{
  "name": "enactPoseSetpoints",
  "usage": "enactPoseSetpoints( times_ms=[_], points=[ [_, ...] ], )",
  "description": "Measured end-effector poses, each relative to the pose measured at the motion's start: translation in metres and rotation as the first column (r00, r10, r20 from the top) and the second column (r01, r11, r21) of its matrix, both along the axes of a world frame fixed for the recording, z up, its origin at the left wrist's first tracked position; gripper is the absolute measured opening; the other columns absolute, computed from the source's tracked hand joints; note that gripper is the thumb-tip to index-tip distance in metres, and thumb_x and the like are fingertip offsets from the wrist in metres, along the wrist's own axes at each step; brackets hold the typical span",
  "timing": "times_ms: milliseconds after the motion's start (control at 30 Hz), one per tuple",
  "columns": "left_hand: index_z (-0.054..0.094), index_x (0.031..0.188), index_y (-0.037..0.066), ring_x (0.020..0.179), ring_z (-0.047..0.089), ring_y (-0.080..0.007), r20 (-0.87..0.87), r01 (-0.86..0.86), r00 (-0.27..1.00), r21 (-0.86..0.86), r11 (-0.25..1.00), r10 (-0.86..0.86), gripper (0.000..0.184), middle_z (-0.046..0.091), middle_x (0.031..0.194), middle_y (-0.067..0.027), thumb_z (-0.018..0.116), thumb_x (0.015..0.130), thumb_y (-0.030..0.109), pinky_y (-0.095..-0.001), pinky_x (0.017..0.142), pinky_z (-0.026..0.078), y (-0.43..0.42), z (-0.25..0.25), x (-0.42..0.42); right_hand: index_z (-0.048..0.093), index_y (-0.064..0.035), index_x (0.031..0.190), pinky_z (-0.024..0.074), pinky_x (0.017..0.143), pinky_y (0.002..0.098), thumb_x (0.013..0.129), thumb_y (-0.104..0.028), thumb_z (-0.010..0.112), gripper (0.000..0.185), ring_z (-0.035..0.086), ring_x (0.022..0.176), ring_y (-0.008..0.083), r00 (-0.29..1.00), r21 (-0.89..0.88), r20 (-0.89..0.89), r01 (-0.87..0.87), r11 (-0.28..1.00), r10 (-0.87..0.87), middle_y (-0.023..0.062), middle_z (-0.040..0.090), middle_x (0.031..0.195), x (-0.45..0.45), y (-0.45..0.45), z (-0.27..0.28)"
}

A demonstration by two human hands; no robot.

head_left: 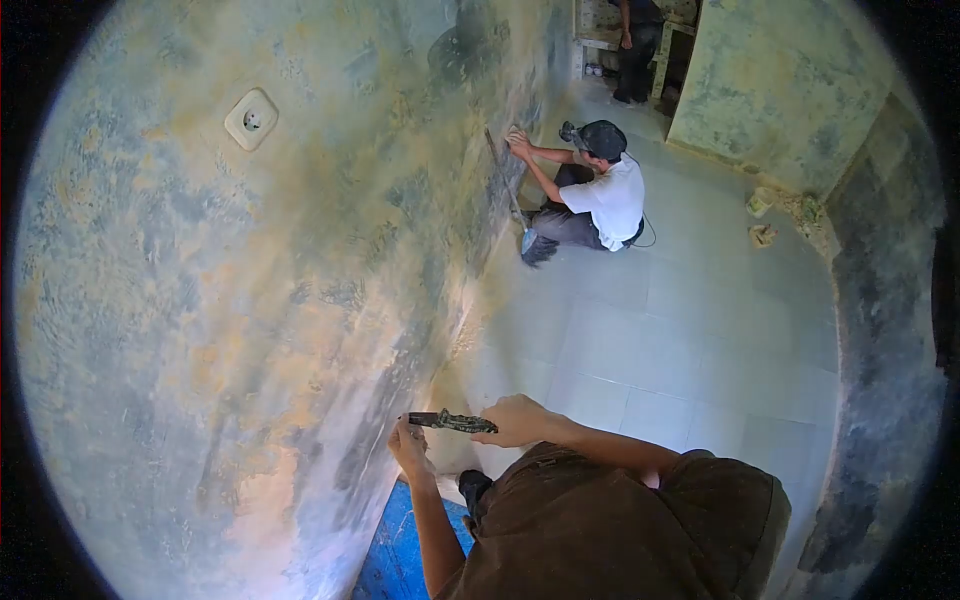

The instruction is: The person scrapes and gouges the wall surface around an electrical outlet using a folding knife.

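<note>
A knife-like tool (455, 422) with a dark, flat blade and a mottled green-black handle is held level in front of the peeling wall (300, 330). My right hand (520, 420) is closed around the handle end. At the blade's tip, the fingers of my left hand (410, 447) are pinched together close to the wall; the fingertips are partly hidden. Whether the blade touches the wall I cannot tell.
A co-worker (610, 195) sits low by the same wall, both hands against it. A broom (535, 245) leans there. A wall socket (252, 119) is upper left. Another person (637, 50) stands far back. Debris (805, 210) lies right; a blue surface (395, 545) is below me.
</note>
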State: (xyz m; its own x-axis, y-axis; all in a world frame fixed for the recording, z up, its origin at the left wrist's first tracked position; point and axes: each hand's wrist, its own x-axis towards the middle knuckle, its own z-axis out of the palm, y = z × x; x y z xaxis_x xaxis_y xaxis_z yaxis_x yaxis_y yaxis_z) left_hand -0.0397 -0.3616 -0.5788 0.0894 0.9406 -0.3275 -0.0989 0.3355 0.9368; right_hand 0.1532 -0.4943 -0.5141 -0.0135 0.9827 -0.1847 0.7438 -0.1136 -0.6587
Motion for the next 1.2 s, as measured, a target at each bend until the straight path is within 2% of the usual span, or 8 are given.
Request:
enactPoseSetpoints(
  times_ms=[200,400,500,600,700,800,900,1200],
  points=[
    [0.046,0.056,0.014,0.037,0.033,-0.0054,0.015,-0.007,1.0,0.123,0.992,0.005,0.046,0.045,0.048,0.0007,0.052,0.1,0.028,-0.0242,0.035,0.02,-0.004,0.005,0.004,0.067,-0.0054,0.086,0.0495,0.069,0.0501,0.089,-0.054,0.058,0.049,0.064,0.073,0.0403,0.998,-0.01,-0.043,0.04,0.999,-0.04,0.0201,0.065,0.073,0.0,-0.007,-0.005],
    [0.045,0.055,0.011,0.041,0.036,-0.0075,-0.066,0.023,0.998,0.182,0.983,-0.011,0.051,0.044,0.048,-0.0002,0.048,0.102,0.029,-0.0261,0.041,0.025,-0.006,0.004,0.01,0.067,-0.0054,0.085,0.0497,0.07,0.0499,0.089,-0.051,0.059,0.047,0.064,0.074,0.0402,0.999,0.016,-0.007,0.037,0.999,-0.037,0.0195,0.065,0.073,0.003,-0.013,-0.011],
    [0.043,0.057,0.013,0.041,0.032,-0.0073,-0.065,0.059,0.997,0.222,0.973,-0.046,0.047,0.039,0.049,0.0033,0.048,0.101,0.03,-0.0262,0.041,0.022,-0.011,0.008,0.015,0.067,-0.0058,0.084,0.0497,0.07,0.0498,0.089,-0.05,0.06,0.045,0.064,0.074,0.04,1.0,-0.094,0.009,0.03,0.995,-0.029,0.0193,0.065,0.072,0.004,-0.013,-0.004],
    [0.042,0.057,0.014,0.042,0.032,-0.0068,-0.084,0.05,0.996,0.268,0.962,-0.029,0.048,0.038,0.05,0.0042,0.048,0.101,0.031,-0.0262,0.041,0.022,-0.013,0.014,0.021,0.065,-0.0085,0.086,0.0496,0.075,0.0513,0.088,-0.048,0.058,0.04,0.065,0.084,0.0393,1.0,-0.183,0.005,0.012,0.983,-0.011,0.0181,0.066,0.084,0.005,-0.011,-0.004],
    [0.045,0.058,0.009,0.047,0.036,-0.0072,-0.087,0.075,0.995,0.216,0.973,-0.057,0.047,0.043,0.053,0.0019,0.05,0.102,0.026,-0.0267,0.045,0.026,-0.013,0.02,0.02,0.065,-0.0087,0.087,0.0495,0.075,0.0514,0.088,-0.048,0.058,0.04,0.065,0.082,0.0401,1.0,-0.17,0.015,0.01,0.985,-0.008,0.0187,0.066,0.084,0.005,-0.012,-0.002],
    [0.046,0.058,0.009,0.048,0.036,-0.0062,-0.145,0.144,0.983,0.245,0.959,-0.111,0.043,0.043,0.053,0.0026,0.053,0.1,0.021,-0.0263,0.046,0.025,-0.011,0.021,0.019,0.065,-0.0056,0.083,0.0492,0.068,0.0494,0.089,-0.049,0.061,0.044,0.064,0.072,0.0402,0.999,-0.086,-0.012,0.042,0.995,-0.044,0.019,0.064,0.073,0.002,-0.016,-0.003],
    [0.046,0.059,0.008,0.049,0.035,-0.0054,-0.202,0.179,0.97,0.238,0.955,-0.131,0.041,0.042,0.052,0.0029,0.055,0.098,0.017,-0.0261,0.047,0.025,-0.014,0.027,0.018,0.064,-0.0053,0.082,0.0487,0.068,0.0495,0.088,-0.05,0.061,0.045,0.063,0.071,0.0404,0.999,-0.077,-0.007,0.042,0.996,-0.043,0.0189,0.064,0.072,0.0,-0.017,-0.008],
    [0.044,0.057,0.009,0.046,0.034,-0.0064,-0.17,0.094,0.984,0.299,0.95,-0.044,0.049,0.041,0.051,0.0024,0.049,0.102,0.027,-0.0274,0.045,0.024,-0.02,0.023,0.015,0.064,-0.0051,0.087,0.0483,0.069,0.0501,0.087,-0.046,0.063,0.041,0.063,0.072,0.0407,0.997,-0.001,-0.068,0.046,0.999,-0.046,0.0194,0.064,0.074,-0.001,-0.017,-0.009]
  ],
)
